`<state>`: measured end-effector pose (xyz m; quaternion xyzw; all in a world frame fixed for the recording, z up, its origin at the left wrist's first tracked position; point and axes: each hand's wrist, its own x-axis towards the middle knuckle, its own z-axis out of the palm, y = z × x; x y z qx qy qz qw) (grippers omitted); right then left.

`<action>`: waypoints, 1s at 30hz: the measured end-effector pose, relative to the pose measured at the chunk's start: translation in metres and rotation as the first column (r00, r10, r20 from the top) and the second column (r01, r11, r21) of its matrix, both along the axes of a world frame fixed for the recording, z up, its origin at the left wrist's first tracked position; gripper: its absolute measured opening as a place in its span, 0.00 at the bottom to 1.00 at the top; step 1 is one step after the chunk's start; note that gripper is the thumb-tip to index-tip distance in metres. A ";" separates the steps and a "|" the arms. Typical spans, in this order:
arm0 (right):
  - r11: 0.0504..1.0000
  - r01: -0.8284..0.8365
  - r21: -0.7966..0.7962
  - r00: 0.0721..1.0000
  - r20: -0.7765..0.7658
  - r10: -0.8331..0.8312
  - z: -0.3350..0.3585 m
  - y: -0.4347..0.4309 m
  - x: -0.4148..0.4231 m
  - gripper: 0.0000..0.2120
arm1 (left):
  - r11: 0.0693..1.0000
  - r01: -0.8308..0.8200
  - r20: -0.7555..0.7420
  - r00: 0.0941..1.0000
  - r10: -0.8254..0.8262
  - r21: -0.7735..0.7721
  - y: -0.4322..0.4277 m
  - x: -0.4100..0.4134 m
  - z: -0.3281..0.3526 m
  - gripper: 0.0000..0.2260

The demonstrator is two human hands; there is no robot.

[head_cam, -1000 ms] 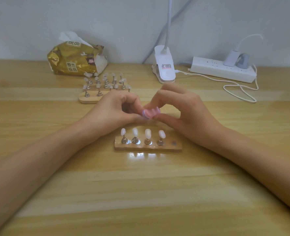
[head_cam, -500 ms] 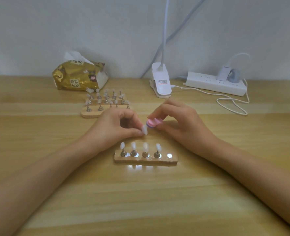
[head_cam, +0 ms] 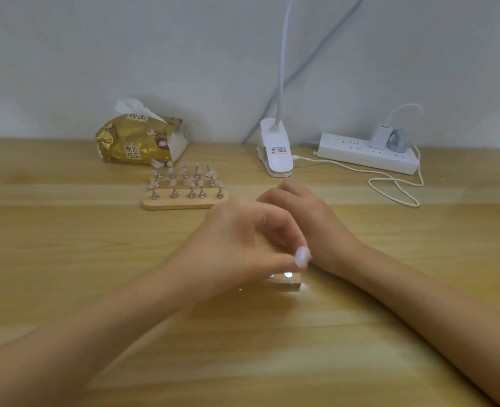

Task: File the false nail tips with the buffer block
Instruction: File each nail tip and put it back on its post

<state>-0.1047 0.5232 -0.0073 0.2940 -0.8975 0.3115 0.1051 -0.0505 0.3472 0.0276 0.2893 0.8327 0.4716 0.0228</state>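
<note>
– So, where am I on this one?

– Partway at most, by my read. Your left hand (head_cam: 237,245) pinches one false nail tip (head_cam: 302,257) between thumb and forefinger. The tip hangs just above the right end of the near stand (head_cam: 290,284).

– And the buffer block?

– Not in view. Your right hand (head_cam: 310,218) sits behind the left one and is half covered by it. Its fingers look bent, but I cannot tell whether they grip the block or anything at all.

– Is that tip filed?

– Cannot tell, it is blurred. It is off its peg, and one shiny bare peg (head_cam: 286,274) shows right under it, so that peg looks like its seat. Nothing is rubbing against the tip as far as I can see.

– What's left, then?

– The rest of the near stand is hidden under your left hand, so I get no count there. The far stand (head_cam: 184,202), just in front of the tissue pack (head_cam: 140,139), carries a crowd of tips on pegs. It is well apart from both your hands and nothing touches it. If those need filing too, most of the job is ahead of you. The lamp clip (head_cam: 276,154) and power strip (head_cam: 366,154) sit at the back of the counter (head_cam: 272,348), out of play.
</note>
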 end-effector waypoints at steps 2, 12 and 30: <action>0.999 -0.023 0.025 1.000 0.009 0.023 0.000 0.000 0.000 0.13 | 0.989 -0.046 -0.122 0.992 0.029 -0.139 0.008 0.004 -0.004 0.05; 0.999 -0.031 0.036 0.999 0.014 0.030 -0.001 -0.002 -0.001 0.10 | 0.912 -0.203 -0.252 0.961 0.116 -0.356 0.004 0.000 -0.016 0.06; 0.997 -0.027 0.072 0.999 -0.037 0.030 -0.002 -0.002 0.000 0.10 | 0.964 -0.216 -0.128 0.972 0.197 -0.153 -0.069 0.010 -0.033 0.12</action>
